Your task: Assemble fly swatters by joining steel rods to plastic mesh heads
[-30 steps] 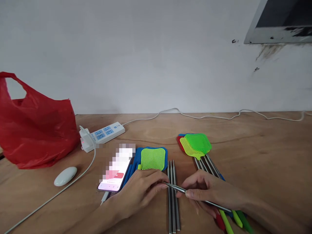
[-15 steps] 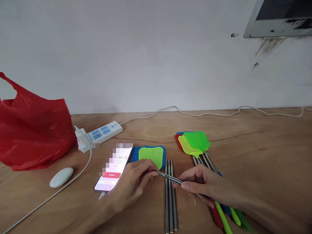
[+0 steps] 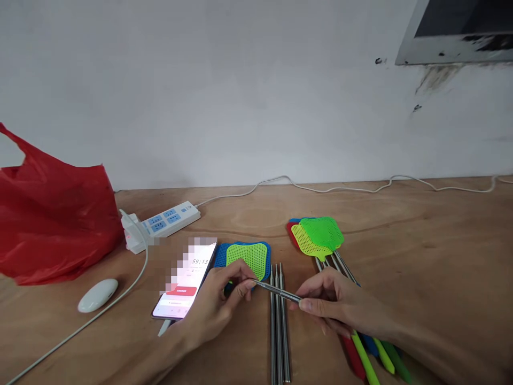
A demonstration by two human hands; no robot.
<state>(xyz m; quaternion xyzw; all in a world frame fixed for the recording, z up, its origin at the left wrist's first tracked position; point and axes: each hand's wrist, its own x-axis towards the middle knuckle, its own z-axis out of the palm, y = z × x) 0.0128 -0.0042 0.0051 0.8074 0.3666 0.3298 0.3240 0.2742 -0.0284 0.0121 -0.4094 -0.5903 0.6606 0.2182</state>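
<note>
Two hands, left (image 3: 218, 307) and right (image 3: 340, 305), pinch metal rod (image 3: 278, 292).

On the tabletop (image 3: 420, 235), the phone (image 3: 186, 286) lies left of the loose swatter heads (image 3: 244, 256); three rods (image 3: 278, 326) lie right of them, assembled swatters (image 3: 320, 238) farther right.

A small workshop: plywood bench (image 3: 420, 256), stained wall (image 3: 240, 91), power strip (image 3: 164, 224).

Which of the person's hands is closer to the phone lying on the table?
Left. The left hand lies right beside the phone, almost touching its edge. The right hand is well off to the other side, pinching a metal rod.
</note>
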